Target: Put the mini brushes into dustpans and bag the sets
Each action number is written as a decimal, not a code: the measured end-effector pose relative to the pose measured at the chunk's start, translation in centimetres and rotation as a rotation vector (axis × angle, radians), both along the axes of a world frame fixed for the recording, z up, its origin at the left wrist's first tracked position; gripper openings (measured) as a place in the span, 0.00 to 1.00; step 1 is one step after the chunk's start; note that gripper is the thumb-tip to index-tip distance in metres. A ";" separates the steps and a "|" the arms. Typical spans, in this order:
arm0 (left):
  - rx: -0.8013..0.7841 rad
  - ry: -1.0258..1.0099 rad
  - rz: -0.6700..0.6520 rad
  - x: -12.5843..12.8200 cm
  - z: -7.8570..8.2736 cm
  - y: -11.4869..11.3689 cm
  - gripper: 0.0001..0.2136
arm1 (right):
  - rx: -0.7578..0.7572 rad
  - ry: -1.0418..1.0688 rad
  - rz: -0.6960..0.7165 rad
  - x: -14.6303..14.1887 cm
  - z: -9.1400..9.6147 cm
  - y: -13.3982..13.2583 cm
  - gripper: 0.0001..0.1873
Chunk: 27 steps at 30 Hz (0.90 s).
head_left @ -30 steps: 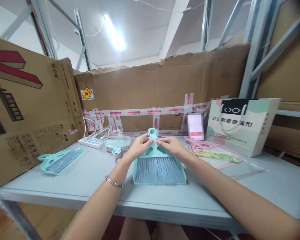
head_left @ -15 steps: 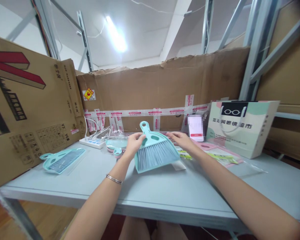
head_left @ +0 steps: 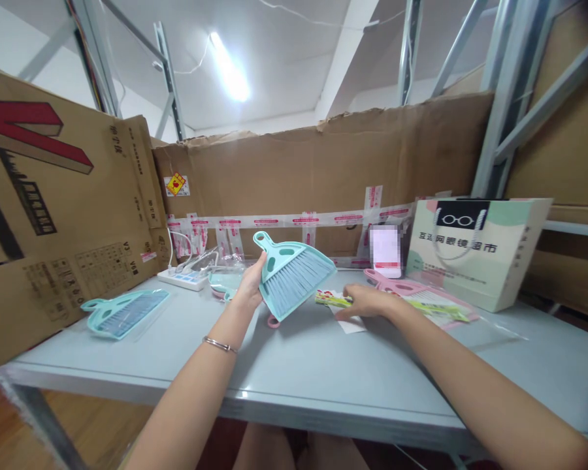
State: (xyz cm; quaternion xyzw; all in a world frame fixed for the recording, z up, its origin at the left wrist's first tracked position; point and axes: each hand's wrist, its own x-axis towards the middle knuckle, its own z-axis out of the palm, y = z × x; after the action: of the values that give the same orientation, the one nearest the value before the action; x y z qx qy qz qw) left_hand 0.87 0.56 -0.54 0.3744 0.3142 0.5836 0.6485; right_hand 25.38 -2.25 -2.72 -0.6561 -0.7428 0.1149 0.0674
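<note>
My left hand [head_left: 249, 284] grips a mint-green dustpan [head_left: 276, 256] by its side near the handle, and a brush with grey-blue bristles [head_left: 294, 284] is nested in it. The set is raised above the table and tilted, its wide edge to the right. My right hand [head_left: 370, 301] is low over the table, fingers apart, at a yellow-green printed strip [head_left: 330, 299] and a white slip of paper [head_left: 350, 323]. Whether the fingertips touch them I cannot tell. Below the dustpan a small pink ring [head_left: 273, 321] peeks out.
Another mint dustpan set [head_left: 122, 314] in clear wrap lies at the left. A pink set [head_left: 396, 286] lies at the right, before a paper bag [head_left: 463, 261] and a phone [head_left: 386, 251]. A power strip [head_left: 182, 279] and more wrapped mint pieces [head_left: 223, 282] sit behind.
My left hand has shifted the dustpan set left and turned it anticlockwise. My right hand has come away from beside it, down to the printed strip on the table.
</note>
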 end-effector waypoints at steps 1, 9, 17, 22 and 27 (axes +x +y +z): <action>-0.026 -0.017 0.006 0.1 0.0 0.0 0.15 | 0.012 -0.014 0.035 0.0 0.0 0.2 0.33; -0.079 -0.127 -0.106 0.2 1.3 -0.6 0.13 | 0.004 -0.030 0.033 -0.2 -0.3 1.0 0.24; -0.066 -0.180 0.043 -0.2 1.0 -0.2 0.04 | -0.113 0.132 -0.037 1.7 -1.3 2.8 0.24; -0.057 -0.159 -0.036 0.0 1.1 -0.5 0.04 | -0.087 0.171 -0.033 1.9 -1.8 3.2 0.18; -0.071 -0.230 0.019 0.0 1.5 -0.6 0.06 | 0.036 0.257 -0.029 1.2 -1.5 2.7 0.17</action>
State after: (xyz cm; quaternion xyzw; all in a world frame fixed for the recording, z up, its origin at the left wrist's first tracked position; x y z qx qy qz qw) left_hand 0.86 -0.08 0.96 0.2790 0.2617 0.6172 0.6875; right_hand 26.59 0.41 -4.21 -0.6453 -0.7204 0.1839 0.1755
